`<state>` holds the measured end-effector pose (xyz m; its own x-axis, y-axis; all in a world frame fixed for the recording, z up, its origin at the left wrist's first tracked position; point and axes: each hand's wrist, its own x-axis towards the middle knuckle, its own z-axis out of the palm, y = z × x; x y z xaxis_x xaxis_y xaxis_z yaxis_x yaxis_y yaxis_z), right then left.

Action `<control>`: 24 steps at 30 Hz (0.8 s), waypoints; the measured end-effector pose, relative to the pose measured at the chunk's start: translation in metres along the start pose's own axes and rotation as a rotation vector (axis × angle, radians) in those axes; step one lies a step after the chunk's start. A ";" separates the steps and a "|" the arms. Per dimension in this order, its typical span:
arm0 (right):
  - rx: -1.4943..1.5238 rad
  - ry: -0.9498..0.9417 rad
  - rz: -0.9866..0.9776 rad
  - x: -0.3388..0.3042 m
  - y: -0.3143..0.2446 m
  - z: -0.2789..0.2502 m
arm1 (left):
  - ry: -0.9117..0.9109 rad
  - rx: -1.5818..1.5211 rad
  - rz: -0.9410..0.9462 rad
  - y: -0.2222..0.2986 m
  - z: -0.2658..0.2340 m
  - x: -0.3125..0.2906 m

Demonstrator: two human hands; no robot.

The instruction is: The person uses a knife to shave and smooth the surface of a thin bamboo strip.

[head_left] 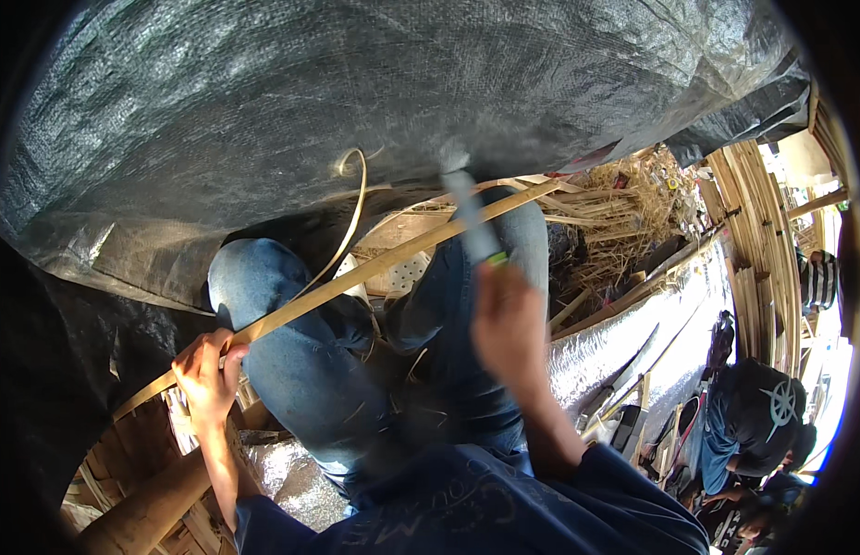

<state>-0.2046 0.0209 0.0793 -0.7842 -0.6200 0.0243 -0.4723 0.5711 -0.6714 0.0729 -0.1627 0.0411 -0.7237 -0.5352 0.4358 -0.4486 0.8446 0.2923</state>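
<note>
Bamboo strip [374,269] in the left hand [208,370] lies aslant over the person's jeans-clad left knee [259,273], its far end above the right leg; the knee probably serves as a rest that steadies it. The left thumb and fingers pinch it near its lower end, likely to stop it turning. The right hand [510,324], blurred, is closed around the handle of a knife [469,217], whose blade crosses the strip in view; contact is unclear. A thin curled sliver [360,199] rises beside the strip. Shavings [638,203] lie loose beyond the right leg; I can make out no container holding them.
</note>
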 end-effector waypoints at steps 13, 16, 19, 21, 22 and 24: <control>0.090 -0.061 -0.139 -0.027 -0.001 0.029 | -0.069 0.062 -0.191 0.003 -0.033 -0.014; 0.127 -0.236 -0.192 -0.056 -0.031 0.060 | -0.115 0.021 -0.272 -0.003 -0.048 -0.028; 0.148 -0.353 -0.522 -0.091 -0.049 0.097 | -0.101 -0.042 -0.300 0.005 -0.033 -0.030; 0.248 -0.432 -0.303 -0.087 -0.055 0.091 | 0.011 0.008 -0.213 0.004 -0.022 -0.038; 0.169 -0.338 -0.319 -0.076 -0.044 0.080 | 0.095 0.005 -0.166 0.005 -0.019 -0.041; 0.184 -0.152 -0.159 -0.046 -0.020 0.051 | 0.104 0.065 -0.190 0.010 -0.020 -0.043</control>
<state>-0.1385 0.0101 0.0538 -0.6304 -0.7754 0.0379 -0.4925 0.3618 -0.7915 0.1100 -0.1318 0.0423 -0.5666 -0.6808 0.4642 -0.6072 0.7258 0.3233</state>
